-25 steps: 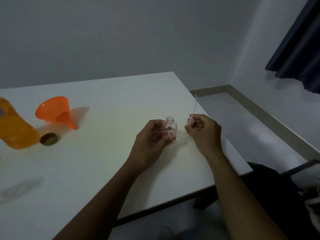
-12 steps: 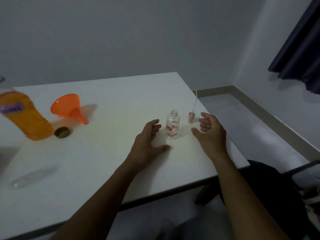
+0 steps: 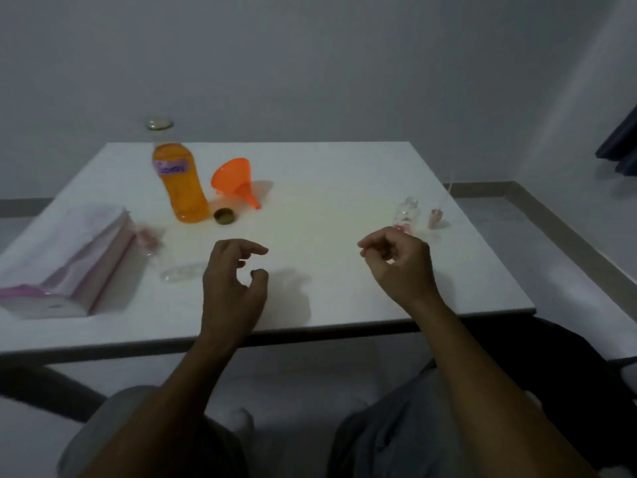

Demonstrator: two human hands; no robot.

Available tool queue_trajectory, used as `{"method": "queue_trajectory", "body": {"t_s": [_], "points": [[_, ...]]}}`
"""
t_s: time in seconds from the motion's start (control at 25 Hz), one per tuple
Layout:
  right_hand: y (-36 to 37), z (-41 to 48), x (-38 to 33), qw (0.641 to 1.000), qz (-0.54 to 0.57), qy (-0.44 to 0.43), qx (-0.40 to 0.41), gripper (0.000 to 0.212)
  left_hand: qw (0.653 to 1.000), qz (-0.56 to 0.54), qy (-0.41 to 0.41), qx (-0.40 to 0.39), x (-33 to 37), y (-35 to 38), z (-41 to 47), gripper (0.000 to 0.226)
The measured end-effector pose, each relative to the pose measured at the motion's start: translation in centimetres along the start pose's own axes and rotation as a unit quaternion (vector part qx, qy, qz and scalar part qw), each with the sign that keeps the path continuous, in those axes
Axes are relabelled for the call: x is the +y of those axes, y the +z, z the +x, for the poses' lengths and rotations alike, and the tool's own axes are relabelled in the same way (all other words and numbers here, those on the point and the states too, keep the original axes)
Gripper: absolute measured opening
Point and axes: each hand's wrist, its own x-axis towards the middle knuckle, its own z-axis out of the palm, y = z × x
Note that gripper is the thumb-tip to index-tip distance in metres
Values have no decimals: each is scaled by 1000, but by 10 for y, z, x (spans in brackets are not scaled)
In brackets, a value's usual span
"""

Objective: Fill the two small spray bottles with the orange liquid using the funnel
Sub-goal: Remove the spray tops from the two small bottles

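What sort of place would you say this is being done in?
Probably a plain room in a home or small office: a white table stands near blank grey walls, a dark curtain hangs at the right edge, and a low skirting runs along the floor.

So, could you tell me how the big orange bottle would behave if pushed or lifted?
The orange bottle looks nearly full, so probably heavy. Tall and narrow, it may tip if pushed high. Its cap lies beside it, so tipping would spill.
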Motion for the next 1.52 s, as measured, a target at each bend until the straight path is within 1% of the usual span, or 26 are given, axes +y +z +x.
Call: {"method": "queue_trajectory", "body": {"t_s": [0.08,0.12,0.2,0.24,0.32,0.36,0.44,0.52,0.56,0.6,0.64,0.68,0.72,0.76,0.8,0.84,0.92,1.0,1.08,1.16,1.24,1.32,1.44,1.52], "points": [[26,-2,-3,996,-41,-27,-81,16,997,14,-43,68,-7,-13,-4,33],[39,-3,-5,990,-61,-39,-122,17,991,19,-74,108,-11,-21,-4,38],[61,-2,-5,976,-89,-49,-192,27,971,31,-152,180,-21,-33,0,54],[70,0,-4,969,-102,-49,-218,33,960,36,-197,195,-26,-38,3,63],[83,4,-2,948,-163,-60,-265,46,944,41,-273,181,-38,-43,10,76],[87,4,-2,933,-207,-70,-285,50,941,50,-291,166,-44,-43,13,78],[91,4,-1,910,-272,-91,-301,55,940,67,-300,146,-56,-41,19,69],[93,3,3,903,-288,-93,-304,55,948,55,-278,142,-63,-37,29,50],[93,3,3,908,-277,-84,-304,54,960,42,-246,127,-66,-35,33,42],[92,3,3,919,-248,-69,-299,51,975,36,-196,99,-68,-32,37,38],[90,4,1,938,-196,-48,-281,46,988,38,-138,61,-68,-28,41,37],[87,5,-3,961,-121,-25,-246,40,995,39,-86,20,-67,-24,44,37],[85,7,-8,978,-41,-4,-202,36,998,37,-46,-19,-64,-19,47,39],[83,10,-15,987,18,12,-162,35,998,34,-13,-51,-60,-13,50,40],[82,13,-21,990,43,20,-134,35,997,33,17,-73,-57,-7,54,41],[81,16,-27,991,46,23,-119,37,995,33,42,-87,-53,-1,57,41],[81,21,-33,993,33,24,-113,39,991,35,75,-102,-49,8,61,42],[83,26,-33,994,37,19,-105,31,987,39,99,-122,-48,13,63,42],[80,30,-32,991,67,20,-118,25,981,41,117,-151,-44,15,62,44],[74,36,-28,986,97,21,-135,23,977,41,130,-165,-37,16,62,44],[67,38,-25,985,111,9,-134,23,976,36,138,-165,-30,15,63,42],[62,37,-25,984,122,-3,-134,20,976,13,124,-179,-22,14,64,38],[55,35,-22,978,135,-21,-157,15,974,-48,84,-206,-15,14,62,35],[48,34,-19,969,163,-13,-186,27,974,-60,72,-204,-13,13,63,38]]}}
